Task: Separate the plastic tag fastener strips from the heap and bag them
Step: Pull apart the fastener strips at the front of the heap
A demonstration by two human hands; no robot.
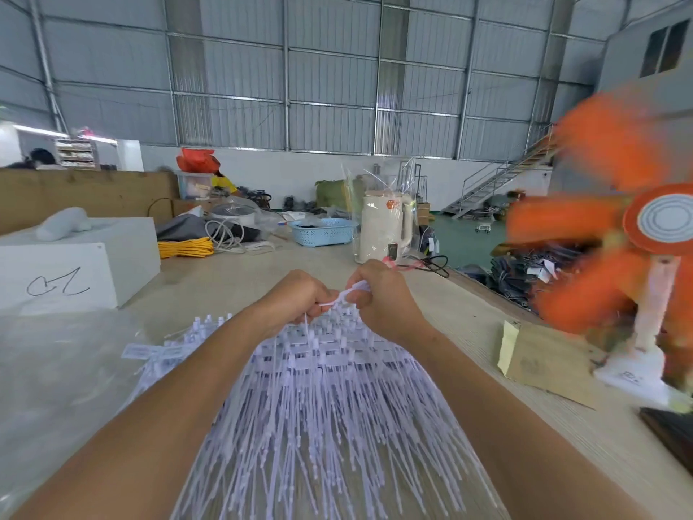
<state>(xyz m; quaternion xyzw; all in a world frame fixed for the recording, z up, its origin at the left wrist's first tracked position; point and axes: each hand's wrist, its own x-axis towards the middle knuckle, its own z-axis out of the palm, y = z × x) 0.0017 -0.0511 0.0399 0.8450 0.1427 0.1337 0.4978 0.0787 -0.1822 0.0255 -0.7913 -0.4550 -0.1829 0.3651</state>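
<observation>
A big heap of white plastic tag fastener strips (pixel 322 407) fans out on the table between my forearms, its thin tails pointing toward me. My left hand (pixel 296 296) and my right hand (pixel 378 294) meet at the heap's far end. Both pinch the same white strip (pixel 347 294) by its head bar, which is stretched between the two hands just above the heap. More strips (pixel 180 343) lie loose to the left of my left forearm. A clear plastic bag (pixel 56 369) lies flat at the left of the table.
An orange fan (pixel 645 234) spins at the right edge on a white stand, beside a brown paper parcel (pixel 543 362). A white box (pixel 75 264) stands at the left. A cream kettle (pixel 386 227) in clear wrap, a blue basket (pixel 322 230) and yellow cord (pixel 185 248) sit further back.
</observation>
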